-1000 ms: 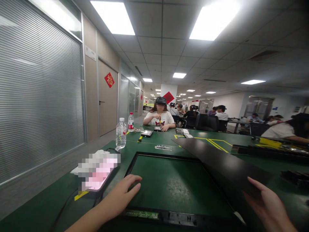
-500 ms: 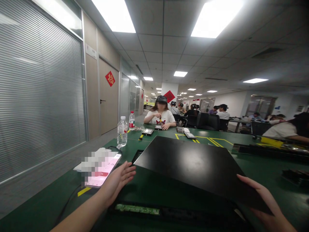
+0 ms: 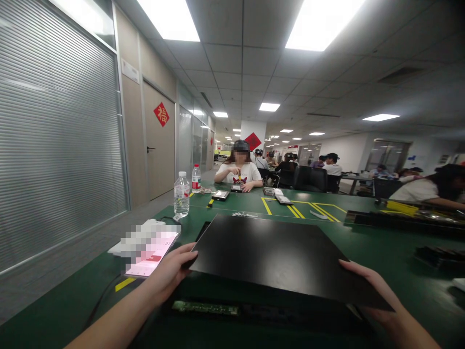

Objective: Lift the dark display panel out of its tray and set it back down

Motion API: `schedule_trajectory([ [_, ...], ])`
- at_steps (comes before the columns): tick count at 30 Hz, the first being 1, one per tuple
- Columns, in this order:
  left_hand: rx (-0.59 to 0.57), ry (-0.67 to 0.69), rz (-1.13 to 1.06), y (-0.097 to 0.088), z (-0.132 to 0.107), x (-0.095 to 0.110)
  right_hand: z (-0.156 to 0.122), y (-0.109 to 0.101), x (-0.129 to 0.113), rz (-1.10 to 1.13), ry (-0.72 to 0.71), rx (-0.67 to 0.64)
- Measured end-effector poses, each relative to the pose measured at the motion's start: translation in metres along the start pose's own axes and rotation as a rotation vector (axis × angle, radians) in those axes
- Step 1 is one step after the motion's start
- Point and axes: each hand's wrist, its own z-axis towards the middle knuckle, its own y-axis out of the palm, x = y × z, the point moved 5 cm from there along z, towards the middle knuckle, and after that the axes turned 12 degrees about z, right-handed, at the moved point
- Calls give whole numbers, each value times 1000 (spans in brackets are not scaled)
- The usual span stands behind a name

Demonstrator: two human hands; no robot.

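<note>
slim, bare forearms (image 3: 121, 310), bare left hand (image 3: 172, 269) and right hand (image 3: 380, 287), slender-fingered

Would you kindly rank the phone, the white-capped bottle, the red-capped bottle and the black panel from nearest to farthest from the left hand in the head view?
From the left hand:
1. Black panel: at its fingers, to the right.
2. Phone: just to its left.
3. White-capped bottle: farther forward.
4. Red-capped bottle: beyond the other bottle.

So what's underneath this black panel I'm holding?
Below the black panel, a dark frame pokes out at its far-left corner, and a green circuit strip shows along the near side. Whatever lies directly beneath is covered.
</note>
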Motion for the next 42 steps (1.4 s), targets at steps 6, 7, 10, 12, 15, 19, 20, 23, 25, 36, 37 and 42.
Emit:
schedule_trajectory([
  [6,69,54,-29,1,2,3,30,-7,11,31,167,-112],
  [7,75,62,-33,2,3,4,30,-6,12,15,172,-136],
  [10,92,88,-45,6,2,8,28,-3,12,-3,179,-240],
  [12,98,106,-59,8,1,11,29,-2,12,4,178,-289],
  [15,121,127,-60,6,0,12,37,-5,10,-2,137,-283],
  [19,192,136,-14,2,0,12,49,-17,8,-10,35,-107],
  [20,203,138,-8,1,1,11,50,-19,7,-16,16,-62],
  [23,230,141,1,0,2,10,48,-17,8,-21,24,-49],
  [25,230,138,6,1,3,10,47,-15,8,-12,41,-70],
  [36,306,156,-3,-4,3,20,46,-14,3,-44,-13,-89],
  [37,299,153,4,-4,2,21,45,-13,2,-49,-17,-85],
  [42,232,140,14,3,0,20,44,-13,1,-77,-23,-13],
])
